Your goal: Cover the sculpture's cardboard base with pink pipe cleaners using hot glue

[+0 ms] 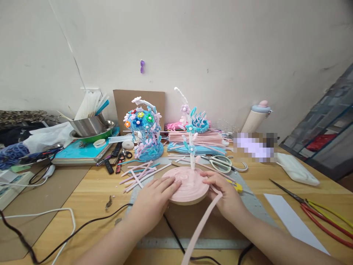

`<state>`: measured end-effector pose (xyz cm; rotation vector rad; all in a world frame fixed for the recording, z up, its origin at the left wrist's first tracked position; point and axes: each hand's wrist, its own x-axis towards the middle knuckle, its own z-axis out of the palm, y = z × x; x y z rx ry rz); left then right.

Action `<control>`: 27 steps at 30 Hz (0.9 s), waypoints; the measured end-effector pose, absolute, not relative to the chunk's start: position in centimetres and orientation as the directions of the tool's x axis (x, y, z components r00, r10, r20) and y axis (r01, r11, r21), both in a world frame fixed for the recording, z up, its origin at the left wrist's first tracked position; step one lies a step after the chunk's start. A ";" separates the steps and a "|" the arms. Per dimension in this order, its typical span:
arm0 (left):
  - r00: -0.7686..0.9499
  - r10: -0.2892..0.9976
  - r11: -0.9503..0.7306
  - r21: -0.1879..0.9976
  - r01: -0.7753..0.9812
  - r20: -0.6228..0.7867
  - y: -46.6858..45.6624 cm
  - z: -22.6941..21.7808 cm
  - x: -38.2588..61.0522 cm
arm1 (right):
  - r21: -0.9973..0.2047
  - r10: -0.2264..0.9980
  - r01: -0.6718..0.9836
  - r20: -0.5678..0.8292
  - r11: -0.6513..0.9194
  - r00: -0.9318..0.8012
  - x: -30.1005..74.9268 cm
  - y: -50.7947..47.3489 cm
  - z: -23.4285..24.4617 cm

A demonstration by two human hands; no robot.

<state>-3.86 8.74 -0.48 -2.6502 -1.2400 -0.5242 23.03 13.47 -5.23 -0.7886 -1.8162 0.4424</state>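
Observation:
A round base with a pink coiled top and a pale side edge is between my hands. My left hand grips its left side, fingers stretched over the top and thumb hidden. At the right edge, my right hand pinches a long pink fuzzy strip, like a pipe cleaner, whose free end hangs toward me. From the back of the base rises a white wrapped stem, upright with a bent tip. It carries blue and pink fuzzy flowers and leaves.
Behind stands a blue, flower-covered ornament, near bundles of pink pipe cleaners. Cut pieces lie left of the base. Green-handled scissors, a yellow cutter and red-handled scissors lie rightward. A black cable crosses the table.

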 end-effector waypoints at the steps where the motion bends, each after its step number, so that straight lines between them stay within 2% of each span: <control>1: 0.571 0.723 -0.621 0.002 0.784 0.390 8.9 -0.6 -3.9 | -0.618 0.695 0.330 0.684 0.713 -0.222 23.0 13.3 -5.0; 6: 0.497 0.765 -0.556 0.031 0.831 0.410 9.4 -1.5 -3.9 | -0.526 0.664 0.440 0.700 0.728 -0.261 23.5 12.2 -4.0; 11: 0.460 0.795 -0.526 0.070 0.848 0.396 10.1 -2.3 -4.3 | -0.205 0.497 0.577 0.765 0.790 -0.408 24.1 11.4 -3.4; 13: 0.452 0.801 -0.521 0.085 0.850 0.392 10.3 -2.5 -4.3 | -0.143 0.454 0.579 0.777 0.803 -0.437 24.1 11.3 -3.1; 19: 0.440 0.793 -0.531 0.122 0.839 0.422 9.5 -2.7 -4.2 | -0.086 0.416 0.574 0.775 0.814 -0.475 23.7 11.2 -2.5; 27: 0.544 0.658 -0.695 0.141 0.705 0.521 9.0 -2.1 -5.3 | -0.087 0.463 0.595 0.720 0.799 -0.517 22.6 11.6 -4.2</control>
